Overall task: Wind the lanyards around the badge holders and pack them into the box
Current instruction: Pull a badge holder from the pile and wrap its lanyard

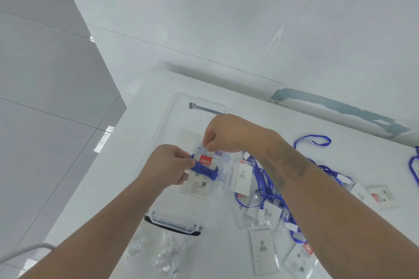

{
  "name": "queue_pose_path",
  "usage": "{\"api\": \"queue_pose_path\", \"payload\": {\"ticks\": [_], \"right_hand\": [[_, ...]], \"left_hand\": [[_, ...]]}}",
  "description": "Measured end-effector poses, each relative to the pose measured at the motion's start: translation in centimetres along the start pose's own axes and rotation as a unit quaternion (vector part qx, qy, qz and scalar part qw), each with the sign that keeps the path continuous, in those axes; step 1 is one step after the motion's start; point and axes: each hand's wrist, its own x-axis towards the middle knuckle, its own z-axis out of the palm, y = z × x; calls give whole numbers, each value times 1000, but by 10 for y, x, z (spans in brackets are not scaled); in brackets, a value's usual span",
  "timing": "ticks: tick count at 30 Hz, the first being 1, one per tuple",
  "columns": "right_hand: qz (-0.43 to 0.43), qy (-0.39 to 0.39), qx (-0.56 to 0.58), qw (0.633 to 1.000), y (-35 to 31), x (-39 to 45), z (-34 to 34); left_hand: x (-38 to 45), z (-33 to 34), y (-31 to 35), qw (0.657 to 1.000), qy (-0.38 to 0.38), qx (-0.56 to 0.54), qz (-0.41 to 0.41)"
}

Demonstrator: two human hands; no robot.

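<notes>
Head view: two hands over one clear box [167, 111] on the white worktop [226, 256]. Left hand [167, 165] pinches the lanyard-wound badge holder [201, 174]; right hand [229, 133] fingers pinch its top edge. Roughly six loose holders [263, 249] lie right, blue lanyards [263, 179] tangled among them.

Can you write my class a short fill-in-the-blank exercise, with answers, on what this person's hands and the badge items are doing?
1. The lanyard wound around the held badge holder is ____ in colour.
2. The right hand pinches the holder's ____ edge.
3. The left hand grips the holder above the clear plastic ____.
4. The loose holders lie to the ____ of the box.

Missing words: blue; top; box; right
</notes>
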Motion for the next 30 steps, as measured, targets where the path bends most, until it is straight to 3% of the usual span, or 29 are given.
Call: {"api": "queue_pose_path", "payload": {"ticks": [5, 14, 21, 30], "right_hand": [[42, -31, -98, 994, -3, 34, 30], [84, -133, -127, 979, -6, 55, 60], [89, -109, -146, 979, -3, 63, 74], [73, -59, -137, 986, -1, 63, 83]], "left_hand": [[33, 15, -11, 991, -40, 99, -74], [68, 35, -41, 956, -113, 193, -190], [74, 47, -49, 946, -110, 222, -211], [71, 46, -48, 925, -79, 357, -106]]}}
